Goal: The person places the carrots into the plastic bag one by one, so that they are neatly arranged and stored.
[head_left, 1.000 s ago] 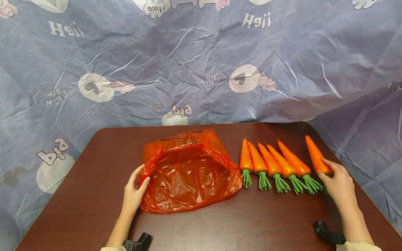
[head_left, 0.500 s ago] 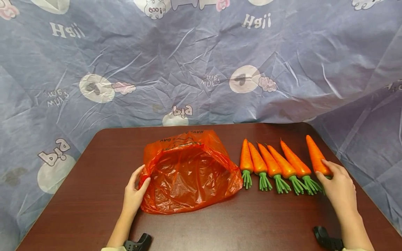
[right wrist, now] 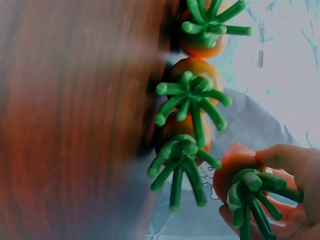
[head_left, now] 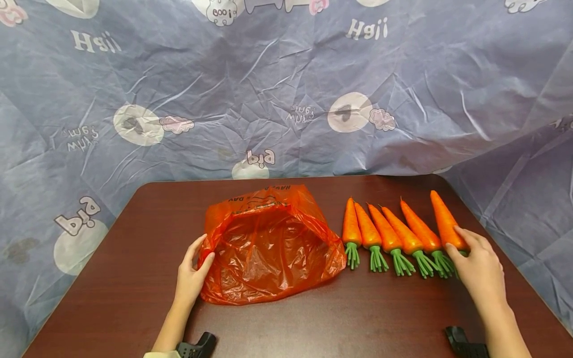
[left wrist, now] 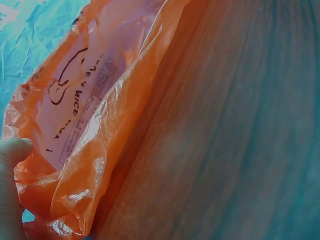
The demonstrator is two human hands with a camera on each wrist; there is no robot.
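Observation:
An orange plastic bag (head_left: pixel 309 204) with black print lies on the table, its mouth gaping toward me. My left hand (head_left: pixel 193 268) pinches the bag's left rim between thumb and fingers. In the left wrist view, the thumb (left wrist: pixel 17 149) lies over the crumpled edge. At the far right, my right hand (head_left: pixel 481 263) grips a carrot (head_left: pixel 443 219) around its thick end, tip pointing away. The right wrist view shows thumb and fingers around it, green stems (right wrist: pixel 252 200) toward the camera. Several other carrots (head_left: pixel 389 231) lie side by side between bag and hand.
The brown table (head_left: pixel 134 258) has rounded far corners. A wrinkled blue-grey printed cloth (head_left: pixel 268 89) hangs behind it and along both sides. The leftmost carrot (head_left: pixel 351 223) lies close against the bag's right edge. Black wrist devices (head_left: pixel 465 343) sit on both forearms.
My right hand has shifted slightly left with its carrot, nearer the row. The tip of the row's rightmost carrot moved a little right earlier on. Left hand and bag stay put.

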